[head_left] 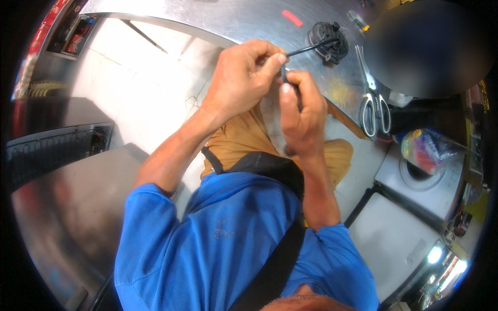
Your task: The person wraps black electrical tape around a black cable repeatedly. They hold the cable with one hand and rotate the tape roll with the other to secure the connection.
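My left hand [238,78] pinches a black cable [311,47] between thumb and fingers, just past the near edge of the metal table. From there the cable runs right to a round black ribbed part [326,37] lying on the tabletop. Close below it, my right hand [305,111] is closed, thumb against curled fingers. A short dark strip [284,73] shows between the two hands, at my right fingertips. Whether it is the cable's end I cannot tell. The fingers hide most of it.
On the metal table [207,15] lie a red strip [293,18] and scissors [372,98] with black-and-white handles. A bag of colourful things [430,150] rests on a white front-loading washing machine [386,168] at right. A metal-sided appliance [78,192] stands at left.
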### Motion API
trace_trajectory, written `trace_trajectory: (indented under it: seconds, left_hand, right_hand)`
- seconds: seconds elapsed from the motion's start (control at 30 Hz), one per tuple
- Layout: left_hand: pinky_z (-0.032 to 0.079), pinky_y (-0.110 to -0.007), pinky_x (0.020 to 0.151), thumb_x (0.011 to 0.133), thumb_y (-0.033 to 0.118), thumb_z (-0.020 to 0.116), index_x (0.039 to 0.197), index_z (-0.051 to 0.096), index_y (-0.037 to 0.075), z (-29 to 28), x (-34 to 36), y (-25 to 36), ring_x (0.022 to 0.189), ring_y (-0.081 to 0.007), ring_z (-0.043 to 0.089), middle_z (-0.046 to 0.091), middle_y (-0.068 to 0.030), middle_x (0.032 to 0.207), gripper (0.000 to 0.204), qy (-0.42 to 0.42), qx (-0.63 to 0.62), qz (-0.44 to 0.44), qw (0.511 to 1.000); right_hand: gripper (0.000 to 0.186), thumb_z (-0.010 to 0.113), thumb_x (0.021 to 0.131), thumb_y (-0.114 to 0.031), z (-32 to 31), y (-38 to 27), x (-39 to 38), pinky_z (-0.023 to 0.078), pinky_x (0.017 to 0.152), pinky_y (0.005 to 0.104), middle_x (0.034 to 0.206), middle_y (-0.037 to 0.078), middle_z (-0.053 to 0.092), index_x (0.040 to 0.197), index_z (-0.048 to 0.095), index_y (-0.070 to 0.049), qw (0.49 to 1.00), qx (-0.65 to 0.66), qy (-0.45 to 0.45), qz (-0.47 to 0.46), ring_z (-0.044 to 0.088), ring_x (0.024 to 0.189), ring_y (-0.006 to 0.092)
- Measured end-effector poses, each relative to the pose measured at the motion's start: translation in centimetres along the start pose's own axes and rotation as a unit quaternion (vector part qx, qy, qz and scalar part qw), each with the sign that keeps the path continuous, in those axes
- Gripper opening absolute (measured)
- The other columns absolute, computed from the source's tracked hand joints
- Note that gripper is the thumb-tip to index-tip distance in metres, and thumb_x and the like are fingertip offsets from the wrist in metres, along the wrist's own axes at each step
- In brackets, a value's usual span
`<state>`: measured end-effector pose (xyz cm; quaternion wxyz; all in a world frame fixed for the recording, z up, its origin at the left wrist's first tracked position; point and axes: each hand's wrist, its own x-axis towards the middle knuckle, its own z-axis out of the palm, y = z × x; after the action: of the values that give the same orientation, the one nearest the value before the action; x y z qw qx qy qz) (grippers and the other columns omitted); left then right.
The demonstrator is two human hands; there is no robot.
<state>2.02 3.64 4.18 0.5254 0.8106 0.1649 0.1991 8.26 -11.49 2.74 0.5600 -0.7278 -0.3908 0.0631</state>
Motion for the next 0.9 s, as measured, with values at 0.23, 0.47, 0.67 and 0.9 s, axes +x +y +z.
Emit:
trace_trajectory:
  seconds: [0.23,0.47,0.67,0.9]
  left_hand:
    - [0.053,-0.024,0.071,0.104,0.014,0.064,0.11,0.071,-0.003,-1.3,0.6,-0.3,0.077,-0.0081,0.064,0.069,-0.0032,0.082,0.02,-0.067,-0.097,-0.023,0.993]
    - [0.052,-0.021,0.069,0.097,0.005,0.073,0.097,0.066,-0.001,-0.3,-0.1,0.1,0.076,-0.0055,0.06,0.068,-0.0027,0.089,0.009,0.023,-0.125,0.006,0.992]
    - [0.054,-0.024,0.064,0.086,0.004,0.081,0.078,0.059,0.001,0.8,-0.2,-1.3,0.072,-0.0063,0.064,0.073,-0.004,0.079,0.023,0.092,-0.16,0.093,0.978]
    - [0.058,-0.025,0.072,0.087,-0.002,0.081,0.074,0.055,0.004,1.1,-0.5,-1.3,0.081,-0.0088,0.069,0.075,-0.0091,0.086,0.03,0.127,-0.034,0.18,0.975]
  right_hand:
    - [0.036,0.074,0.092,-0.015,-1.1,-1.8,-0.5,0.055,0.087,0.0455,0.109,0.024,0.066,0.118,0.06,0.006,0.995,-0.088,-0.025,-0.03,0.068,0.102,0.0397]
    - [0.033,0.075,0.089,-0.009,-3.1,-4.3,0.3,0.058,0.079,0.0448,0.113,0.023,0.067,0.118,0.063,0.003,0.966,-0.217,-0.037,-0.134,0.07,0.096,0.0425]
    - [0.018,0.076,0.09,-0.016,-4.7,-7.1,7.9,0.055,0.065,0.0382,0.083,0.019,0.071,0.096,0.073,0.0,0.947,-0.249,-0.139,-0.148,0.071,0.077,0.037]
    - [0.041,0.065,0.098,-0.022,-2.8,-7.4,13.7,0.038,0.048,0.0287,0.055,0.001,0.054,0.067,0.063,0.005,0.962,-0.103,-0.222,0.124,0.048,0.054,0.0055]
